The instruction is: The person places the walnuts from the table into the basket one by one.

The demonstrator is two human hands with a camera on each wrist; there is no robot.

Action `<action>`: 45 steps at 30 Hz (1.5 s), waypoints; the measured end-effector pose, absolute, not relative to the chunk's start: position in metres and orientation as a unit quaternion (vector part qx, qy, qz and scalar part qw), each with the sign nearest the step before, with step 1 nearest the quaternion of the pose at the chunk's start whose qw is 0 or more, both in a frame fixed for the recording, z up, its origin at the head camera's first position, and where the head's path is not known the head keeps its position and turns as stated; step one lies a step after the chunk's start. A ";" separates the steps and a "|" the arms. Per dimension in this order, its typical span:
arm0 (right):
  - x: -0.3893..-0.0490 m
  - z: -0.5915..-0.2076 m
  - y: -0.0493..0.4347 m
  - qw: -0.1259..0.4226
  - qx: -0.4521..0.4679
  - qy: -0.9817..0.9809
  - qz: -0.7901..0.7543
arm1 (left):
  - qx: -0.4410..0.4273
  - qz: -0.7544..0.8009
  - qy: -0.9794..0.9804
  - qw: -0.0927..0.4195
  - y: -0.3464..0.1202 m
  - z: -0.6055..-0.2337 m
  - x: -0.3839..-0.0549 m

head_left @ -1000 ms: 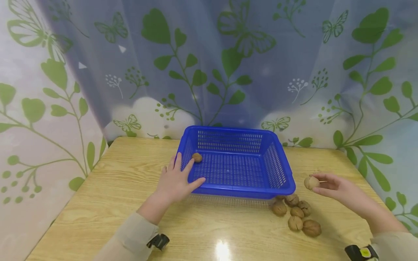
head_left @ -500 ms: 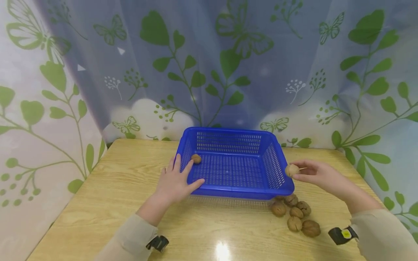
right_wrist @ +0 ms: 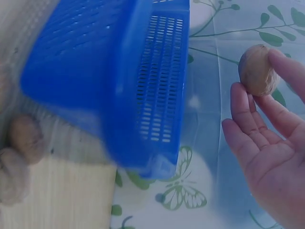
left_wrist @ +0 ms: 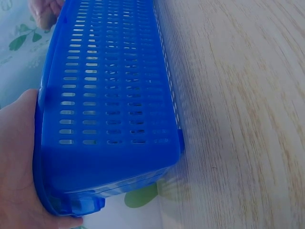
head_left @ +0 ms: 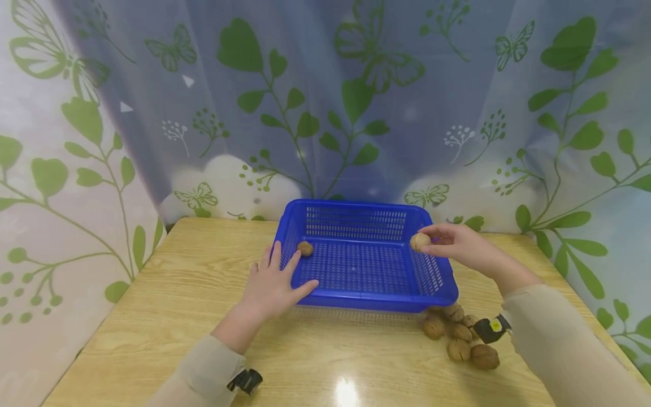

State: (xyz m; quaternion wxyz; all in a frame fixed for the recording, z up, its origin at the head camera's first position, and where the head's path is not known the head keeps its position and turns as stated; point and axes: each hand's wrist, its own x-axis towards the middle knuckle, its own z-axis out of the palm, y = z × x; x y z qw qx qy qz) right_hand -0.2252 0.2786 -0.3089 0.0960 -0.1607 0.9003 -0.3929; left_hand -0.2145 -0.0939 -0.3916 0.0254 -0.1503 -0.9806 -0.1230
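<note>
A blue plastic basket (head_left: 356,302) with slotted walls stands on the table. My left hand (head_left: 272,285) lies with spread fingers over its front left corner, touching the rim; the left wrist view shows that hand (left_wrist: 16,162) against the basket's outer wall (left_wrist: 109,167). Between thumb and fingertips my right hand (head_left: 460,246) pinches a walnut (head_left: 420,242) above the basket's right side. The right wrist view shows this walnut (right_wrist: 258,70) at the fingertips. Inside the basket, near the left wall, rests one walnut (head_left: 305,249).
Several walnuts (head_left: 459,349) lie in a loose group on the wooden table (head_left: 356,350), just off the basket's front right corner. Part of the group is hidden behind the right wrist strap (head_left: 492,328). A patterned curtain (head_left: 305,113) hangs behind the table.
My right hand has carried its walnut leftward and away from me, from beside the basket to above its right side. My left hand and the basket have stayed put.
</note>
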 end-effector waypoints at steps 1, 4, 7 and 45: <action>-0.229 -0.308 0.276 0.098 -0.160 0.900 -0.394 | -0.150 -0.124 -0.981 0.025 -0.094 -0.392 -0.214; -0.238 -0.307 0.269 0.107 -0.157 0.900 -0.393 | -0.149 -0.126 -0.981 0.022 -0.095 -0.392 -0.213; -0.247 -0.305 0.261 0.112 -0.162 0.899 -0.390 | -0.149 -0.131 -0.980 0.025 -0.096 -0.392 -0.213; -0.362 -0.375 0.145 0.158 -0.145 0.885 -0.414 | -0.147 -0.119 -0.982 0.028 -0.093 -0.391 -0.214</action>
